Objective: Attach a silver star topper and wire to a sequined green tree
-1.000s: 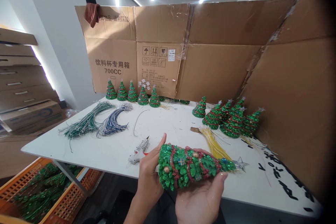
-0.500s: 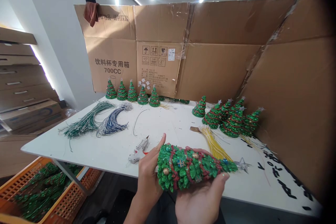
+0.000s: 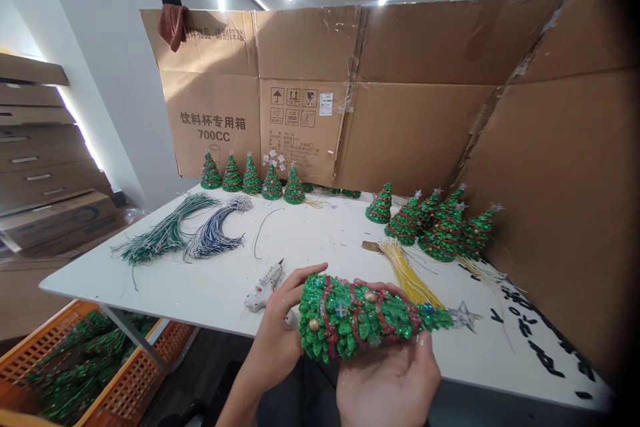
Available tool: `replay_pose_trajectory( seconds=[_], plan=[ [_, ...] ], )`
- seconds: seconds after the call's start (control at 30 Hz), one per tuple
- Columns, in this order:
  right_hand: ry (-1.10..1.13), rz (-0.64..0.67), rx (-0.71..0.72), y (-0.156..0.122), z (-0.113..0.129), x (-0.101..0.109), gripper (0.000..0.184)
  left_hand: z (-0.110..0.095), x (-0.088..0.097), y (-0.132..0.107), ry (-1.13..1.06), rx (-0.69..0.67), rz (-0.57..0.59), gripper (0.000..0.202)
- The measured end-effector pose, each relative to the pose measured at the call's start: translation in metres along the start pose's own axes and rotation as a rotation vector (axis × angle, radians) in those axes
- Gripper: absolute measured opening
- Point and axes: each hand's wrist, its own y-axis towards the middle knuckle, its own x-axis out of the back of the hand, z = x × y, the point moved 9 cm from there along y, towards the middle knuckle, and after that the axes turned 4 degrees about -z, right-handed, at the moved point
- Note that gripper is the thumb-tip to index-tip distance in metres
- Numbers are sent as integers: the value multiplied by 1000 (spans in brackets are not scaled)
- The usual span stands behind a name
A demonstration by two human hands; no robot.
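Note:
A small green Christmas tree [image 3: 370, 317] with red garland, gold balls and a silver star lies on its side in my hands, its star pointing right. My left hand [image 3: 283, 327] grips the tree's base from the left, with some fingertips hidden behind it. Beneath and behind the tree, my right hand [image 3: 387, 380] cradles it, palm up, the thumb against its narrow upper part. A white glue gun [image 3: 265, 288] rests on the table just beyond my left hand. Past my right hand lies a bundle of yellow wires [image 3: 407, 273].
On the white table [image 3: 310, 240] lie green wires [image 3: 165, 230] and blue wires [image 3: 215, 230]. Several finished trees [image 3: 273, 183] line the back, and more trees [image 3: 443, 230] cluster at right. Cardboard [image 3: 425, 133] walls the table. An orange crate [image 3: 130, 380] of green pieces stands lower left.
My left hand's fingers have shifted and curl more over the base. My right thumb has moved slightly. The tree has stayed almost in place, turning a little at most.

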Motion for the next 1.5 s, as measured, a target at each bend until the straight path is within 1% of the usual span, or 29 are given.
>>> replay_pose_trajectory(
  seconds=[0.13,0.3,0.57,0.7,0.83,0.93,1.0,1.07,1.17,1.27,1.33,1.4,1.5],
  plan=[
    [-4,-12,5,-1,2,0,50,6,-1,-2,-71,80,72,37],
    [-44,-29,0,-1,2,1,52,6,-2,-3,-181,90,135,45],
    [-86,-98,3,2,3,2,50,7,-5,-7,-345,148,266,37],
    [-115,-101,-34,2,2,2,52,10,-8,-9,-430,171,291,36],
    [-150,-134,-66,4,0,6,53,16,-9,-11,-494,213,236,30],
    [-173,-120,-58,7,-1,5,50,17,-9,-10,-518,224,190,28],
    [-180,-111,-45,9,0,5,46,15,-10,-9,-561,233,182,32],
    [-175,-112,-37,11,1,5,45,12,-11,-8,-601,233,192,40],
    [-157,-119,-45,13,0,6,45,10,-12,-8,-579,233,191,41],
    [-157,-106,-90,16,-5,6,45,16,-10,-9,-558,278,142,36],
    [-176,-24,-118,19,-10,-1,47,21,-5,-9,-572,298,76,32],
    [-206,117,-111,23,-14,-11,50,25,3,-9,-616,298,-12,30],
    [-373,312,35,28,-16,-21,60,27,17,-10,-740,305,-152,35]
  ],
)
